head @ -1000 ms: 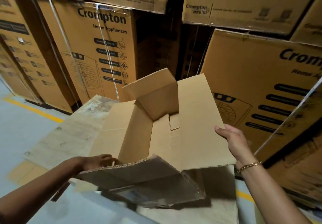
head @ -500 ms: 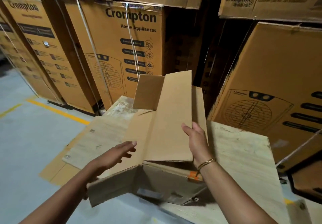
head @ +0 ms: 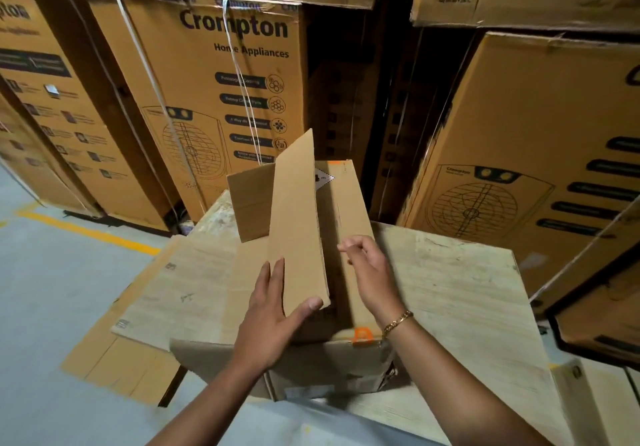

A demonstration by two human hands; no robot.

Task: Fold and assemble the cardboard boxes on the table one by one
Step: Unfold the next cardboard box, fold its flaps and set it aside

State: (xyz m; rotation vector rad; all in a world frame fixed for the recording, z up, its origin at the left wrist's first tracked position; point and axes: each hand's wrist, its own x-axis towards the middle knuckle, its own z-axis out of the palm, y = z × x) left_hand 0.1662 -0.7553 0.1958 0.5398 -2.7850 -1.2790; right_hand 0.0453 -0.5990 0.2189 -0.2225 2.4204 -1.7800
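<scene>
A brown cardboard box (head: 304, 366) stands on the pale wooden table (head: 450, 289) in front of me. One long top flap (head: 298, 230) stands nearly upright along the box's middle. My left hand (head: 273, 314) grips that flap's near end, thumb on its right face and fingers on its left. The right long flap (head: 349, 210) lies folded down over the opening, and my right hand (head: 369, 269) rests on it with curled fingers. A short end flap (head: 251, 199) at the far side still sticks up. An orange mark shows at the box's near right corner.
Tall stacks of printed appliance cartons (head: 221, 99) wall off the far side and the right (head: 536, 154). Flat cardboard sheets (head: 114, 352) stick out from the table's left edge over the grey floor, which has a yellow line (head: 86, 230).
The open box was turned and set down on the table. My right hand folded the right flap over the opening, and my left hand moved from the box's side to grip the upright flap.
</scene>
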